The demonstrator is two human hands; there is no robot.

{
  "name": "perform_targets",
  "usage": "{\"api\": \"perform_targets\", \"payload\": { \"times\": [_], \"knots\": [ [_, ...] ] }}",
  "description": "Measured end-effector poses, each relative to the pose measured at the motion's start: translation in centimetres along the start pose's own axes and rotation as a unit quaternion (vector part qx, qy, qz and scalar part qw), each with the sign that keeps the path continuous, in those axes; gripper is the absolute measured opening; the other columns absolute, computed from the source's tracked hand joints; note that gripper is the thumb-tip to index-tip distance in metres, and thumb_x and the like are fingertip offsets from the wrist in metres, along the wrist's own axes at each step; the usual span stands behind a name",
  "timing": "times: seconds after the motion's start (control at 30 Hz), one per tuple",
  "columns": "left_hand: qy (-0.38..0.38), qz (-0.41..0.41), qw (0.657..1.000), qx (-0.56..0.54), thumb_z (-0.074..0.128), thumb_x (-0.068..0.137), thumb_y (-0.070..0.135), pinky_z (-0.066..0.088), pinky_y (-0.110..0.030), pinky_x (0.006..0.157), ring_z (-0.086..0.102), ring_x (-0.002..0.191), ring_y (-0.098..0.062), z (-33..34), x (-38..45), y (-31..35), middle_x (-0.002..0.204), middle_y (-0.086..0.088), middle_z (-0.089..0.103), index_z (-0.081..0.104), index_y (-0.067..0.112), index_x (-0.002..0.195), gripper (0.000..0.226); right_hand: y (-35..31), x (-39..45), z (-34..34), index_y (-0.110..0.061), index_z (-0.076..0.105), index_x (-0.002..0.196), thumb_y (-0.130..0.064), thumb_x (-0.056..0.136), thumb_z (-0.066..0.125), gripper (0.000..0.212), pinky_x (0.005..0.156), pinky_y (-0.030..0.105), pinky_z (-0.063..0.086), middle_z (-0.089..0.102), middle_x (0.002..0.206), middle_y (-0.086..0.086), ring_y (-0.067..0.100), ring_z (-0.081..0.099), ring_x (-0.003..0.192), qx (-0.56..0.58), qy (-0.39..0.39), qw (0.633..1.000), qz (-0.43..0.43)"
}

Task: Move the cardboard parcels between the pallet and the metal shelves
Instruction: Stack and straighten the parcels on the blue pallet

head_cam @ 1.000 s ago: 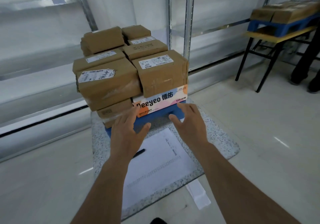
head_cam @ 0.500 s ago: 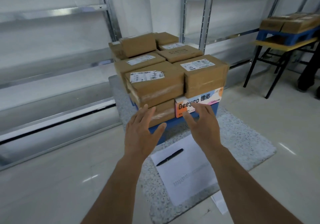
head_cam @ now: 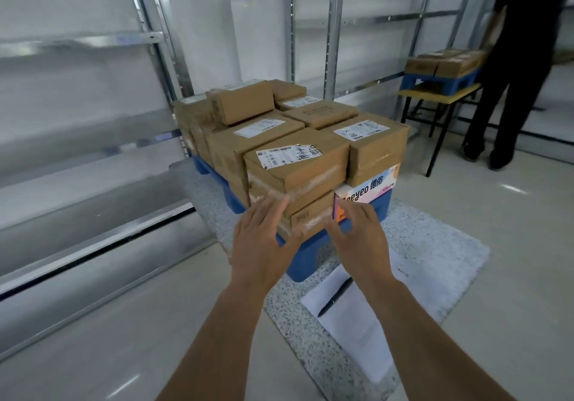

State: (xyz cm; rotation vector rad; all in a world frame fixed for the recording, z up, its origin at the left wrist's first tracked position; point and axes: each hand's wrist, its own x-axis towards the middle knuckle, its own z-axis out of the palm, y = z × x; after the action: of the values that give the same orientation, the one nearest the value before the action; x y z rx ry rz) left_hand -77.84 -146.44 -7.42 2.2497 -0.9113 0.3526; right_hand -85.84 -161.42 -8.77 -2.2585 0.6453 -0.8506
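Where the speckled tabletop carries a blue pallet, cardboard parcels are stacked on that pallet in two or three layers, most with white labels on top. At the near corner of the stack a labelled parcel is laid over a lower parcel, and just right of the lower one a printed box with coloured lettering is seen under another labelled parcel. The left hand is held with its fingers straight and spread, its fingertips against the near left edge of the lower parcel; nothing is gripped by it. The right hand is held just beside the near right corner of the same parcel, fingers lightly bent and apart, the thumb turned toward the left hand; whether the box is touched cannot be told, and nothing is held in it. Near the pallet, on the tabletop, a sheet of paper is laid with a black pen across it. Metal shelves are ranged along the left and the far wall. At the far right a second blue pallet with parcels is set on a yellow-topped table, and a person in dark clothes is stood beside it.
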Motion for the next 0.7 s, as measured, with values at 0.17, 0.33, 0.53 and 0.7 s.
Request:
{"api": "perform_targets", "payload": {
  "times": [0.17,0.33,0.53,0.7],
  "knots": [
    [-0.004,0.009,1.000,-0.026,0.058,0.087,0.046,0.019,-0.040,0.114,0.023,0.141,-0.015,0.2,0.8,-1.5,0.152,0.004,0.031,0.038,0.028,0.142,0.061,-0.6,0.5,0.5,-0.019,0.057,0.119,-0.034,0.088,0.060,0.035,0.075,0.025,0.037,0.051,0.117,-0.002,0.009,0.047,0.100,-0.004,0.022,1.000,0.011],
    [-0.010,0.015,0.999,-0.037,0.061,0.086,0.045,0.019,-0.041,0.115,0.024,0.140,-0.015,0.9,2.5,-2.5,0.151,0.002,0.032,0.039,0.026,0.142,0.063,-0.6,1.9,1.3,-0.017,0.054,0.127,-0.034,0.088,0.060,0.043,0.082,0.023,0.036,0.050,0.123,-0.002,0.012,0.047,0.111,-0.004,0.034,0.999,0.014],
    [-0.005,0.028,0.998,-0.052,0.051,0.084,0.053,0.018,-0.040,0.115,0.020,0.141,-0.011,0.6,5.9,-3.1,0.152,0.008,0.028,0.036,0.028,0.143,0.065,-1.0,4.2,1.9,-0.020,0.054,0.124,-0.037,0.087,0.060,0.041,0.077,0.030,0.044,0.049,0.122,-0.003,0.011,0.049,0.108,0.019,0.064,0.998,0.004],
    [0.012,0.042,0.996,-0.073,0.039,0.079,0.067,0.013,-0.032,0.111,0.014,0.139,-0.003,0.5,9.0,-2.4,0.152,0.011,0.025,0.038,0.032,0.141,0.071,-0.1,6.0,1.6,-0.020,0.055,0.124,-0.036,0.087,0.062,0.041,0.074,0.023,0.038,0.046,0.115,-0.011,0.003,0.047,0.100,0.036,0.099,0.994,0.012]
  ]
}}
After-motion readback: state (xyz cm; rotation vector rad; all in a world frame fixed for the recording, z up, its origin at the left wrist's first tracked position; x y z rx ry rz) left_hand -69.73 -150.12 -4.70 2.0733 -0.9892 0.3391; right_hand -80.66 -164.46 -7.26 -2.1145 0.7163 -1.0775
